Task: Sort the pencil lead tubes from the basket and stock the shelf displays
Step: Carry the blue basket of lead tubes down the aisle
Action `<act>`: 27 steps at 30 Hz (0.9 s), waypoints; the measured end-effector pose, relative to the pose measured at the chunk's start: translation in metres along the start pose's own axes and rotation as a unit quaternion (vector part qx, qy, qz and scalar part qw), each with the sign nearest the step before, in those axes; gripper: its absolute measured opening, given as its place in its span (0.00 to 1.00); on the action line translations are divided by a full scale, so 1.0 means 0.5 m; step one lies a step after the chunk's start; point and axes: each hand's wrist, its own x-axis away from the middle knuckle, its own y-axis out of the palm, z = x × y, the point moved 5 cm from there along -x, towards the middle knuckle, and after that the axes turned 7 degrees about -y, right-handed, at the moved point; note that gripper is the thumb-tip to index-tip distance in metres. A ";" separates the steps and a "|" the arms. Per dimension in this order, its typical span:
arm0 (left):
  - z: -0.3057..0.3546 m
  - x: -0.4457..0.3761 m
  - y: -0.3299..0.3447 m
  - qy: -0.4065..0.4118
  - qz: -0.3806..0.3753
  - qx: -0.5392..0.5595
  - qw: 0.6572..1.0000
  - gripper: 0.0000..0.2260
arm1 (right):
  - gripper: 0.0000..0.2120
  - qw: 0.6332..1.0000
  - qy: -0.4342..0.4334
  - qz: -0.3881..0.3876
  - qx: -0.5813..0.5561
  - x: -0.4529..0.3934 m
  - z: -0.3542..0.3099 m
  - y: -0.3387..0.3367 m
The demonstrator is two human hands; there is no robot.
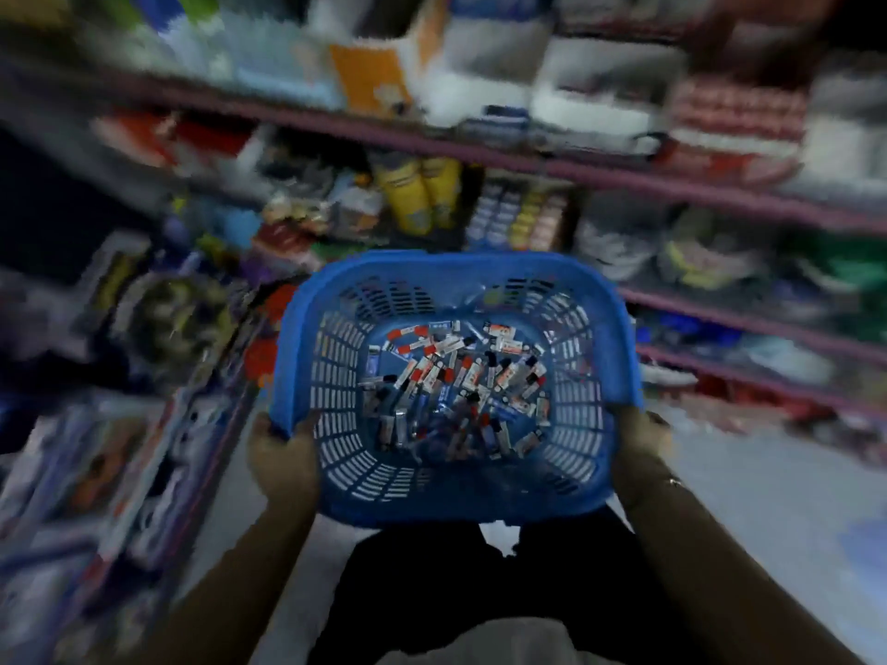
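I grip a blue slotted plastic basket point(336, 376) by its rim — my left hand point(283, 460) and right hand point(641, 453) each clasp a near corner. Inside, on its floor, lies a heap of small pencil lead tubes point(456, 386) — too many to count.

Both hands on the basket, shelves all around.

I see the left hand point(283, 460) gripping the near-left rim of the blue slotted plastic basket point(312, 300), and the right hand point(641, 455) holding its right side. A jumbled heap of small pencil lead tubes point(456, 386) with red, black and white labels covers the bottom. Behind, blurred pink-edged store shelves point(528, 158) carry packed goods, among them two yellow cylindrical containers point(417, 194).
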 end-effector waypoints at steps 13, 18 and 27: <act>0.125 0.227 0.405 0.314 -0.366 -0.217 0.849 0.07 | 0.15 0.843 0.211 0.346 -0.354 0.135 0.395 -0.321; 0.073 0.444 0.499 0.362 -0.450 -0.262 0.773 0.07 | 0.14 0.755 0.284 0.386 -0.448 0.172 0.528 -0.427; 0.033 0.832 0.676 0.436 -0.556 -0.290 0.646 0.08 | 0.05 0.607 0.333 0.467 -0.550 0.151 0.619 -0.556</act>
